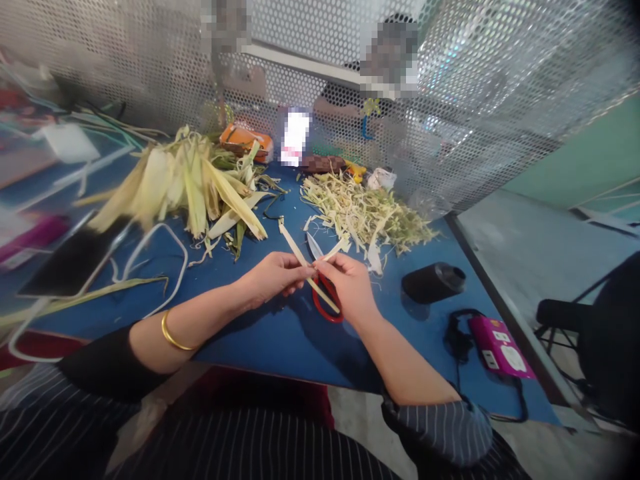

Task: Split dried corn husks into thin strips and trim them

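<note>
Near the table's middle, my left hand [277, 277] pinches a narrow pale strip of corn husk [294, 245] between thumb and fingers. The strip slants from upper left to lower right. My right hand [351, 285] is closed, its fingertips meeting those of the left; a short pale piece of husk sticks out at its thumb. Beneath the hands are red-handled scissors [315, 248], blades pointing away; whether they lie on the table or touch the right hand I cannot tell. Beyond the left hand is a heap of whole corn husks [193, 177], and beyond the right a pile of shredded husk [367, 210].
A black spool [434, 283] lies on the blue table [310, 357] at right, near a magenta power strip [501, 347] with a black cord. A tablet-like dark panel [75, 260] and white tubing stand at left. Behind runs a perforated metal screen [320, 77], with people beyond it.
</note>
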